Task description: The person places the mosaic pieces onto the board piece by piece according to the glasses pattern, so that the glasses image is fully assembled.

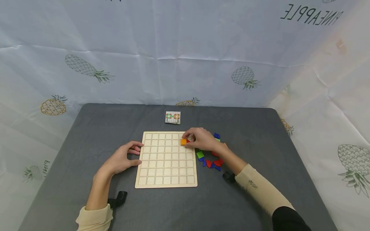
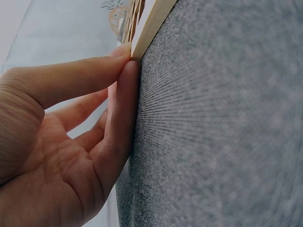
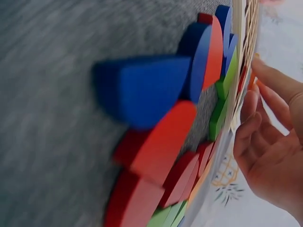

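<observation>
A pale wooden grid board lies on the grey table. My left hand is at its left side, thumb and fingers spread along the edge; in the left wrist view the thumb tip meets the board's rim. Over the board's upper right squares, my right hand pinches an orange square block between thumb and fingers. A red block shows just right of the orange one, partly covered by the hand. In the right wrist view, the fingers hide most of the orange block.
Right of the board lie several loose blocks, among them a green block, a red block and a blue block. A small pattern card sits behind the board. Pineapple-print cloth hangs beyond the table's far edge.
</observation>
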A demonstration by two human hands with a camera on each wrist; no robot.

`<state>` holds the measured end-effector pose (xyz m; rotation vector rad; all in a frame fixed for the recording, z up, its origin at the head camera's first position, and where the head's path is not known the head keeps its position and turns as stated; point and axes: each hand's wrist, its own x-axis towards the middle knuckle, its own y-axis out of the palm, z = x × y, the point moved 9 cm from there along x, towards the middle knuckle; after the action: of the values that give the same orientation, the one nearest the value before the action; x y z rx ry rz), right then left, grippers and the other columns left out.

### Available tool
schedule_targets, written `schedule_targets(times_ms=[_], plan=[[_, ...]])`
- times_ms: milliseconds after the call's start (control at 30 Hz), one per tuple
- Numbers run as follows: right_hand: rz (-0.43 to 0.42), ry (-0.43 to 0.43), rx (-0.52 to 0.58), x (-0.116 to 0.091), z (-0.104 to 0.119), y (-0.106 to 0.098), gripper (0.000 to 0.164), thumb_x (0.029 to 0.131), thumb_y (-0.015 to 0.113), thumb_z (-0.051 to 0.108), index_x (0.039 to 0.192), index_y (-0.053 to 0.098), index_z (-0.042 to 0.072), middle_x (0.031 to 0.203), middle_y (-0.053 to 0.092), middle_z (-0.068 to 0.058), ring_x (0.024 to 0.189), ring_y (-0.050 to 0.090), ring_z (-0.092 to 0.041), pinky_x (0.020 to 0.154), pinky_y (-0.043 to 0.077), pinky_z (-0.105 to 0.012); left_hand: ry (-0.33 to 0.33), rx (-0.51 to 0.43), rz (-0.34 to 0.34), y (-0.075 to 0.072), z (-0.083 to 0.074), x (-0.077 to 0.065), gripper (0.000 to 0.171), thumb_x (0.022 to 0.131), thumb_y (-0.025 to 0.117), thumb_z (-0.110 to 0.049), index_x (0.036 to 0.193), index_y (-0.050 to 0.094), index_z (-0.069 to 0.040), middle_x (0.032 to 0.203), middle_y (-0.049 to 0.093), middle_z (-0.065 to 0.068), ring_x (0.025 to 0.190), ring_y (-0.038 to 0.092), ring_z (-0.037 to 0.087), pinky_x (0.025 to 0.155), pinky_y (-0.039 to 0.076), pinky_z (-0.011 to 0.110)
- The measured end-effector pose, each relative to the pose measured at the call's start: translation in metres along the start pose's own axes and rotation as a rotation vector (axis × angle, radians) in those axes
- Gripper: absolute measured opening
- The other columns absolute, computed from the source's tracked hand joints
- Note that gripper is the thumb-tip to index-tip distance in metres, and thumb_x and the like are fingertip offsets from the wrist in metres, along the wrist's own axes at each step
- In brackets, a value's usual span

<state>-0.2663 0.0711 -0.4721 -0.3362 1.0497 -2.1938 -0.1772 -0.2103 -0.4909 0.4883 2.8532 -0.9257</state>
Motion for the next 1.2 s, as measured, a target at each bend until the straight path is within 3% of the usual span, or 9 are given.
schedule_targets(times_ms=[300,767,1000,1200], plan=[[-0.005,0.056,-0.044,0.006,0.005,0.004,0.031,0.093,0.088,0.025,0.122,0.080,0.016,0.117,0.079,-0.003,0.082,0.067,-0.007,0.068,0.052,-0.023,0.002,-0.001,0.002,0.000,-0.001,-0.001,0.062,0.091,0.086,-0.003,0.146,0.057,0.001,0.130,0.064,0.020,0.119,0.066,0.033,0.101,0.056,0.047],[-0.014,0.043,-0.020,0.003,0.002,0.001,0.025,0.095,0.085,0.021,0.119,0.080,0.014,0.112,0.080,-0.004,0.078,0.064,-0.006,0.066,0.051,-0.022,0.011,-0.001,-0.003,-0.001,0.000,0.000,0.062,0.090,0.086,-0.003,0.145,0.058,0.001,0.130,0.064,0.020,0.118,0.066,0.032,0.098,0.057,0.040],[-0.024,0.063,0.040,-0.004,-0.011,-0.012,0.026,0.097,0.084,0.020,0.121,0.080,0.013,0.109,0.079,-0.004,0.072,0.061,-0.009,0.066,0.049,-0.024,0.007,-0.006,-0.005,-0.001,0.000,-0.001,0.062,0.090,0.086,-0.003,0.145,0.058,0.001,0.130,0.065,0.019,0.118,0.066,0.031,0.098,0.057,0.037],[-0.019,0.086,0.073,-0.017,-0.025,-0.026,0.028,0.095,0.085,0.018,0.121,0.080,0.011,0.112,0.079,-0.007,0.075,0.066,-0.009,0.067,0.053,-0.026,0.010,-0.006,-0.004,-0.001,-0.001,-0.002,0.063,0.090,0.086,-0.003,0.146,0.057,0.001,0.130,0.064,0.020,0.119,0.066,0.032,0.098,0.057,0.041]])
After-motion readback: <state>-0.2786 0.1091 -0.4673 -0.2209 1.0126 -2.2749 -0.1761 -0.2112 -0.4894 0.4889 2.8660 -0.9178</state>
